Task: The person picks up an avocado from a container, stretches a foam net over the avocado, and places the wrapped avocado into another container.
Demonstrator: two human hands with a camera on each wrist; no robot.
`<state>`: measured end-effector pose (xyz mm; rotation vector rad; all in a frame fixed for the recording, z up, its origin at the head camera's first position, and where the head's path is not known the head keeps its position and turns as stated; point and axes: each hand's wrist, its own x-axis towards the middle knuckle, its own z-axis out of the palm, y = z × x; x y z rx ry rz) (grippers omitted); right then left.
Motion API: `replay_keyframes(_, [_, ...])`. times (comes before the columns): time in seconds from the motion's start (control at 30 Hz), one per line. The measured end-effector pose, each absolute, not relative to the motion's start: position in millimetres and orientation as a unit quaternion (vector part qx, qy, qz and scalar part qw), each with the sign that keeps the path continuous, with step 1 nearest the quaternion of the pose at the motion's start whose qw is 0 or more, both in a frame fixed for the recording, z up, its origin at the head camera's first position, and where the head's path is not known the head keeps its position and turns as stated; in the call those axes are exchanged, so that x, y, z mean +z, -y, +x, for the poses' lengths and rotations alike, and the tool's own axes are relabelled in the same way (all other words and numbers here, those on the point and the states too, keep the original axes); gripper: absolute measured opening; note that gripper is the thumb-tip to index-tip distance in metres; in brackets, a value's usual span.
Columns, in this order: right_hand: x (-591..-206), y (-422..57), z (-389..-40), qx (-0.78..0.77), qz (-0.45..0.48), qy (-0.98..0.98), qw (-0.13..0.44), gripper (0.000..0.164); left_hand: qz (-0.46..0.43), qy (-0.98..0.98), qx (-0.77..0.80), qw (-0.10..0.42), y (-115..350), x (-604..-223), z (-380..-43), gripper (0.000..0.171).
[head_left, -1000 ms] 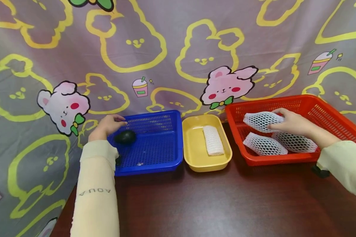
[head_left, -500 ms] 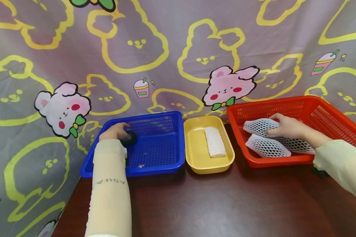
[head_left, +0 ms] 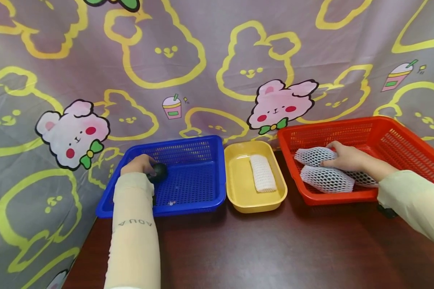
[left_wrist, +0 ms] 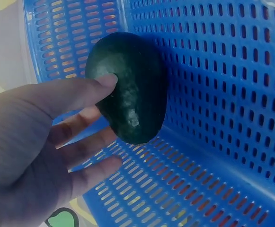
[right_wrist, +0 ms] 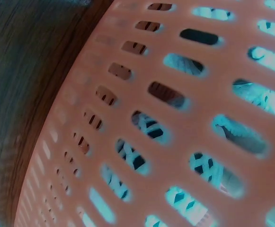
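Observation:
My left hand [head_left: 138, 164] is inside the blue basket, holding a dark green avocado [left_wrist: 130, 90]. In the left wrist view its thumb presses the near face while fingers reach behind the fruit. My right hand [head_left: 345, 157] grips a dark fruit in a white foam net [head_left: 314, 156], thumb on one side and fingers over the top, low in the red basket. Just in front lies another netted fruit [head_left: 327, 179]. A third netted fruit [head_left: 363, 178] is partly hidden under the right forearm. The right wrist view mostly shows the basket's slotted wall, hiding that hand.
A yellow tray [head_left: 240, 200] stands between the blue basket [head_left: 188, 206] and the red basket [head_left: 347, 197]. In the tray lies a white foam net sleeve [head_left: 263, 173]. A patterned curtain [head_left: 209, 52] hangs behind the dark wooden table [head_left: 260, 249].
My left hand has come down and to the right, taking hold of the avocado in the blue basket. The right hand has lowered its netted fruit toward the others.

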<state>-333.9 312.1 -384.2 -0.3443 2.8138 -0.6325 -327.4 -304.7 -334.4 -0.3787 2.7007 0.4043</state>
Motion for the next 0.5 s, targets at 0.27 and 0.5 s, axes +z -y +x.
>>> replay_keyframes(0.27, [-377.8, -311.9, -333.2, -0.206, -0.118, -0.962, 0.138, 0.08, -0.131, -0.955, 0.164, 0.208, 302.8, -340.5, -329.4, 0.067])
replay_keyframes(0.5, [-376.3, -312.5, -333.5, -0.212, -0.109, -0.96, 0.144, 0.082, -0.126, -0.957, 0.146, 0.216, 299.8, -346.9, -329.2, 0.072])
